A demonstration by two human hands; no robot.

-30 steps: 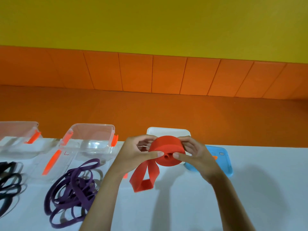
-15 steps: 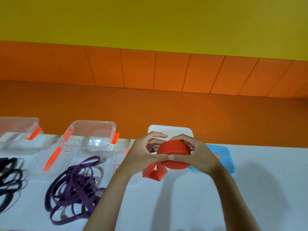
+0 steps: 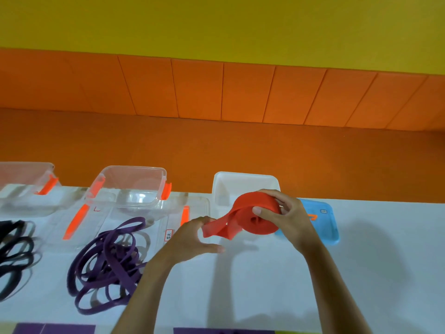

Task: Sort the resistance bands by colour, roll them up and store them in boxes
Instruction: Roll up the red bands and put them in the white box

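- Red rubber wound into a thick roll: the red band (image 3: 258,221) sits in the right hand (image 3: 287,219), whose grip is curled round it, thumb pressed on the flat face beside the core and fingers wrapped over the top.
- From the roll a loose tail runs down and to the left, and the left hand (image 3: 192,236) holds its end in a fingertip grip. The thumb sticks out apart below.
- Both hands keep the roll in the air above the white tabletop (image 3: 265,280), just in front of the white box (image 3: 243,183) at the far edge.
- Just right of that box a blue lid (image 3: 323,224) lies flat, partly hidden by the right hand.
- Left along the far edge stands a clear box (image 3: 134,183) with orange clasps, and a clear lid (image 3: 195,208) lies flat between it and the left hand.
- Nearer the front edge, purple bands (image 3: 108,263) lie in a loose tangle beside the left forearm.
- Black bands (image 3: 14,247) lie at the left edge, below a second clear box (image 3: 26,177).
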